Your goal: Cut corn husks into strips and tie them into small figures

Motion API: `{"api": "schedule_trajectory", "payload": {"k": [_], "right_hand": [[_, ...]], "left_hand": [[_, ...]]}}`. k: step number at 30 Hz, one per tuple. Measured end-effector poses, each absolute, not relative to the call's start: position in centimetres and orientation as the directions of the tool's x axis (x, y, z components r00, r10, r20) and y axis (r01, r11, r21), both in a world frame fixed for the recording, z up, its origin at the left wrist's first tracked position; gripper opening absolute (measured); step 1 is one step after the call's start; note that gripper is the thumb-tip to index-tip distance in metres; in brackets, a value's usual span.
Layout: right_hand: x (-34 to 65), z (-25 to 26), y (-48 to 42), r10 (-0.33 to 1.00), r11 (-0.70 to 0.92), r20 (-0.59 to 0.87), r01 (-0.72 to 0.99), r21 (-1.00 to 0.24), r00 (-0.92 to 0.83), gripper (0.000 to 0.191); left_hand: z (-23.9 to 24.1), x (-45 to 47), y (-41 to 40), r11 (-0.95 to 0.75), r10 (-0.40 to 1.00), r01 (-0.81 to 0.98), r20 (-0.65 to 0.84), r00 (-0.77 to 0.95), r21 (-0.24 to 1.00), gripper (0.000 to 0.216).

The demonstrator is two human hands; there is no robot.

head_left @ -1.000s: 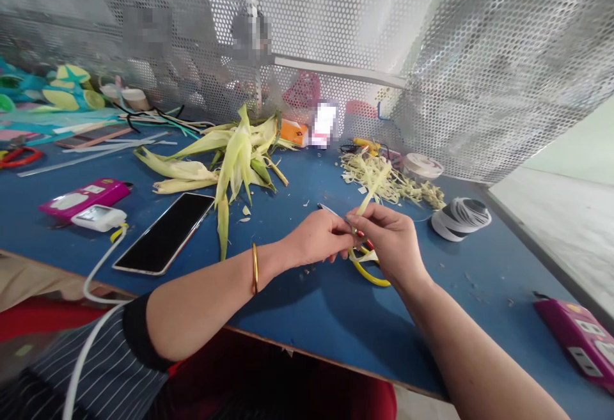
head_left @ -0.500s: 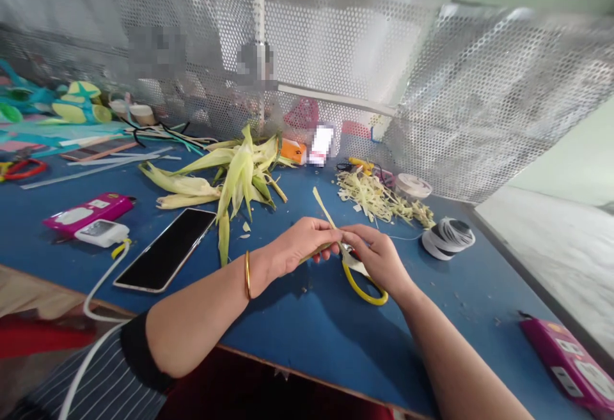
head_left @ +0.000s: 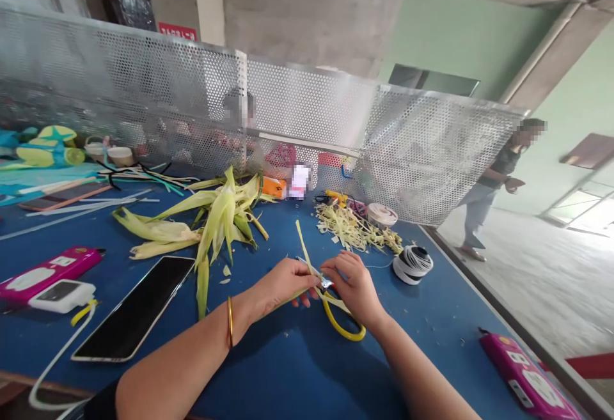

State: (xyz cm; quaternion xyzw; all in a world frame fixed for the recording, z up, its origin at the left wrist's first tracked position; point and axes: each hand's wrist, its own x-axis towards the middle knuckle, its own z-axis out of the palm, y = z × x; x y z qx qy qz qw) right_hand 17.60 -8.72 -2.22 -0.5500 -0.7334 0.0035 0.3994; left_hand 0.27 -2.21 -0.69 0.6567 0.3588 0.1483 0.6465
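My left hand (head_left: 281, 282) is closed on a thin pale-green husk strip (head_left: 302, 242) that sticks up and away from my fingers. My right hand (head_left: 352, 286) pinches the same strip close beside the left, over the blue table (head_left: 268, 369). Yellow-handled scissors (head_left: 341, 318) lie on the table just under my right hand. A pile of green corn husks (head_left: 211, 218) lies to the left of my hands. Shredded husk strips (head_left: 352, 228) are heaped behind my right hand.
A black phone (head_left: 134, 308) lies at the left, with a pink power strip (head_left: 45, 272) and white charger (head_left: 60, 295) beyond it. A tape roll (head_left: 412, 263) sits to the right, another pink power strip (head_left: 522, 375) at the near right. A perforated metal screen (head_left: 297, 119) backs the table. A person (head_left: 489, 183) stands far right.
The camera has tilted up, showing the room and a standing person. My hands stay together on the husk strip, which turned from pointing right to pointing up-left.
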Motion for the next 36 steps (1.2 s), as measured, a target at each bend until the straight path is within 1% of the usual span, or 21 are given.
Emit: {"api": "schedule_trajectory", "payload": {"k": [3,5,6,8,10,13,16,18,21,26,28,30,33,36], "right_hand": [[17.4,-1.2,-8.4,0.718,0.378,0.693,0.872,-0.311,-0.064,0.013],[17.2,-0.3,-8.3,0.640,0.349,0.767,0.907,-0.237,-0.046,0.016],[17.1,0.1,-8.4,0.616,0.337,0.787,0.915,-0.222,-0.036,0.015],[16.8,0.3,-8.5,0.623,0.335,0.782,0.909,-0.249,-0.015,0.013],[16.4,-0.2,-8.6,0.684,0.338,0.730,0.881,-0.332,0.013,0.013],[16.0,-1.7,-8.7,0.788,0.324,0.614,0.820,-0.472,0.042,0.011],[16.3,-2.9,-8.6,0.843,0.302,0.536,0.784,-0.543,0.047,0.010],[16.6,-3.1,-8.5,0.858,0.309,0.513,0.774,-0.552,0.023,0.010],[17.0,-3.0,-8.5,0.872,0.317,0.490,0.774,-0.548,-0.010,0.016],[16.7,-3.0,-9.1,0.887,0.233,0.459,0.813,-0.533,0.047,0.024],[16.4,-3.1,-9.3,0.875,0.245,0.482,0.826,-0.508,0.037,0.024],[16.1,-3.2,-9.5,0.853,0.289,0.521,0.839,-0.461,-0.007,0.024],[15.8,-3.3,-9.6,0.832,0.329,0.553,0.851,-0.410,-0.056,0.025],[15.6,-3.4,-9.6,0.833,0.296,0.553,0.850,-0.437,-0.006,0.026]], "left_hand": [[-0.6,0.3,-1.3,0.062,0.725,0.231,-0.203,0.658,0.971,0.029],[-0.2,0.4,-0.7,0.121,0.773,0.125,-0.173,0.610,0.985,0.030],[0.0,0.5,-0.5,0.171,0.788,0.066,-0.177,0.589,0.983,0.031],[0.5,0.7,-0.2,0.257,0.800,-0.039,-0.190,0.569,0.966,0.034],[0.8,1.0,-0.2,0.298,0.800,-0.092,-0.196,0.568,0.950,0.035],[0.6,1.4,-0.4,0.346,0.789,-0.109,-0.226,0.572,0.932,0.032],[-0.1,1.4,-0.6,0.383,0.759,-0.109,-0.245,0.603,0.917,0.032],[-0.5,1.3,-0.6,0.373,0.747,-0.099,-0.236,0.621,0.923,0.032],[-0.7,1.3,-0.7,0.337,0.754,-0.068,-0.226,0.617,0.939,0.031],[-1.2,1.6,-0.6,0.232,0.830,-0.058,-0.167,0.533,0.971,0.022],[-1.5,1.8,-0.7,0.168,0.852,-0.053,-0.118,0.511,0.984,0.019],[-1.7,1.9,-0.8,0.120,0.866,-0.043,-0.084,0.493,0.992,0.015],[-1.8,2.1,-1.0,0.081,0.892,-0.018,-0.065,0.446,0.997,0.011],[-1.7,2.1,-1.1,0.109,0.896,-0.044,-0.079,0.436,0.993,0.014]]}}
